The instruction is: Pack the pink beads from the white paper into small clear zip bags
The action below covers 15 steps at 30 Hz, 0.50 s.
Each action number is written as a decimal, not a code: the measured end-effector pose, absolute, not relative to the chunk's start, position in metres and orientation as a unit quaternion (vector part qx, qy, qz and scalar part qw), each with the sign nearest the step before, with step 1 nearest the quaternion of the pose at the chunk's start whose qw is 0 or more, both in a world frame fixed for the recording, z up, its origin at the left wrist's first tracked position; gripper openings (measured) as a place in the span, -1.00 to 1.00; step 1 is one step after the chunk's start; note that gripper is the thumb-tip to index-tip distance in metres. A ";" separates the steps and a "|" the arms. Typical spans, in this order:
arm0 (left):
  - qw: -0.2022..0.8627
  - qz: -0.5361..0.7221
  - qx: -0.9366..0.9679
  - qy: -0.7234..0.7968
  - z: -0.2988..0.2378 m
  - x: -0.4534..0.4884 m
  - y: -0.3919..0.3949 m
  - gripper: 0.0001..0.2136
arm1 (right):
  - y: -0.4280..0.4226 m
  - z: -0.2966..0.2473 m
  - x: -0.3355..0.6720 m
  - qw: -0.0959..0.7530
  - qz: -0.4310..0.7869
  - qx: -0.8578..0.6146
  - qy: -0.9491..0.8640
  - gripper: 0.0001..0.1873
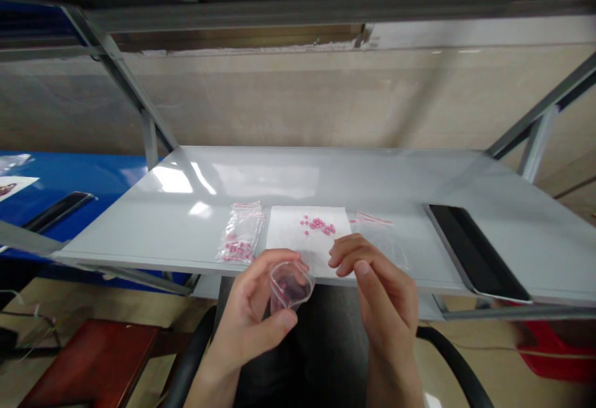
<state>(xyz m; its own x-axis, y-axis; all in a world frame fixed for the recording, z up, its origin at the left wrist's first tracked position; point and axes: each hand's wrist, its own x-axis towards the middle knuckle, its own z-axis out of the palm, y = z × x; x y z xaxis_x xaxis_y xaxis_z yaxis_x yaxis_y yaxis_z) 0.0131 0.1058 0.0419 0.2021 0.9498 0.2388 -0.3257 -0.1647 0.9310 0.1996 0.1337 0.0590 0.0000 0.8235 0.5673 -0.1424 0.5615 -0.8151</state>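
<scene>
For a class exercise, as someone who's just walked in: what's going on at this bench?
A person's left hand holds a small clear plastic bag, bulged open, while the right hand is beside it without touching. Loose pink beads lie on a white paper sheet on a pale grey table top. To the left of the sheet lies a clear zip bag with pink beads inside; to its right lie another clear bag and a black tablet.

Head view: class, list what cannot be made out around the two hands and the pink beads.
Bag contents: the small clear plastic bag is blurred and partly hidden by the left hand, head view.
Bead count: the pink beads are too small to count surely, head view.
Paper's near edge: the white paper is hidden by the right hand, head view.
Printed sheet: cut off by the left edge, head view.
</scene>
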 end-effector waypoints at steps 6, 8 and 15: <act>0.305 0.521 0.659 0.448 0.059 -0.009 0.136 -0.57 | 0.135 0.058 0.199 0.618 0.389 -0.308 -0.610 -0.70; 0.204 0.486 0.695 0.490 0.063 -0.013 0.155 -0.64 | 0.136 0.059 0.200 0.594 0.393 -0.321 -0.624 -0.70; 0.073 0.236 0.795 0.554 0.069 -0.008 0.200 -0.63 | 0.139 0.058 0.200 0.433 0.359 -0.361 -0.744 -0.75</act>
